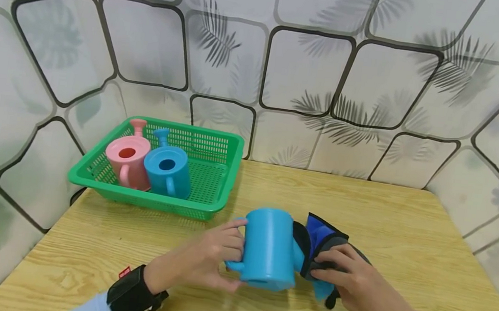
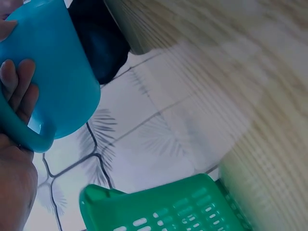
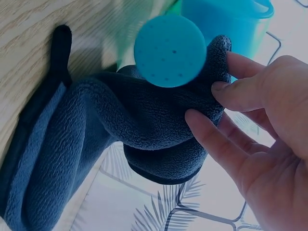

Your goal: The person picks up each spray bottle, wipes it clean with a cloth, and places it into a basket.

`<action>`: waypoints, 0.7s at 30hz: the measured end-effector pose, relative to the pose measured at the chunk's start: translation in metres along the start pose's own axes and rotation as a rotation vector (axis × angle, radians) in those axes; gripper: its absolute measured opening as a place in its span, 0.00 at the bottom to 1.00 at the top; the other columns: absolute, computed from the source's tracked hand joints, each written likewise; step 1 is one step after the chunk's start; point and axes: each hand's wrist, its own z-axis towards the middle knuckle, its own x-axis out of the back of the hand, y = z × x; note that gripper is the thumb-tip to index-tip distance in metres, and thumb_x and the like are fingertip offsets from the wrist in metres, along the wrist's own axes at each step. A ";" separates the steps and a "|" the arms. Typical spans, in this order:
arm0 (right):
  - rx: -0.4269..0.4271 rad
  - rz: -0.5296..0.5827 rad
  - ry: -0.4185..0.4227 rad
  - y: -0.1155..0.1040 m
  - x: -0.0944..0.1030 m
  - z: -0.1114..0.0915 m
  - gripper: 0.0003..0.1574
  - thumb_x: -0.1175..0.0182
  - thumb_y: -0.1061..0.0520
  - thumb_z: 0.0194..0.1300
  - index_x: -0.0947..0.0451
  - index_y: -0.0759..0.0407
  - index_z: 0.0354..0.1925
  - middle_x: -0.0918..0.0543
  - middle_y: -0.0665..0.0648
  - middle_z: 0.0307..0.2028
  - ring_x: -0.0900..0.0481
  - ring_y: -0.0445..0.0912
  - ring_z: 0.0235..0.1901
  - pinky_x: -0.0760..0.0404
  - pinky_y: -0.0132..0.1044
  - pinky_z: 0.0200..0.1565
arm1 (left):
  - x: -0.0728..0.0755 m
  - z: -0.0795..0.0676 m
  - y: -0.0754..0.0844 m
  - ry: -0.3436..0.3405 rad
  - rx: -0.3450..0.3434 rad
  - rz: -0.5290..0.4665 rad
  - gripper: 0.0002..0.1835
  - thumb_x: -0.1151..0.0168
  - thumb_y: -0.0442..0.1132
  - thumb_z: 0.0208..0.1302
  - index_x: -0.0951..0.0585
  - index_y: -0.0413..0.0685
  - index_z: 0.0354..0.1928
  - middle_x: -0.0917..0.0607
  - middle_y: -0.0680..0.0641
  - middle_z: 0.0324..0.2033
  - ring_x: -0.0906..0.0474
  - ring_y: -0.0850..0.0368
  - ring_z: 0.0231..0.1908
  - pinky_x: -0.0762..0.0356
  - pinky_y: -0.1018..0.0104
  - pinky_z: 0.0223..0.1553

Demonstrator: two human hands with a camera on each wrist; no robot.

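Observation:
A blue toy watering can (image 1: pixel 269 247) is tipped on its side above the table in the head view, its base facing toward me. My left hand (image 1: pixel 210 253) grips it by the handle, fingers passing through the loop in the left wrist view. A dark grey cloth with a blue side (image 1: pixel 321 235) is draped about the can's spout. My right hand (image 1: pixel 353 275) pinches a fold of this cloth between thumb and fingers. In the right wrist view the round perforated sprinkler head (image 3: pixel 170 51) shows beside the fleecy cloth, whose other end hangs down.
A green plastic basket (image 1: pixel 222 193) stands on the wooden table (image 1: pixel 386 212) at the back left. Inside it are a pink watering can (image 1: pixel 135 163) and another blue watering can (image 1: pixel 178 175), both upright. A patterned wall covering (image 1: pixel 305 69) rises behind the table.

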 end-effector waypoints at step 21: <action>-0.271 -0.172 0.282 0.033 0.012 -0.020 0.19 0.46 0.52 0.72 0.14 0.64 0.41 0.20 0.60 0.34 0.24 0.44 0.23 0.31 0.28 0.15 | 0.049 0.003 -0.041 0.554 0.560 0.083 0.10 0.27 0.36 0.53 0.19 0.39 0.26 0.17 0.42 0.24 0.23 0.51 0.32 0.21 0.50 0.41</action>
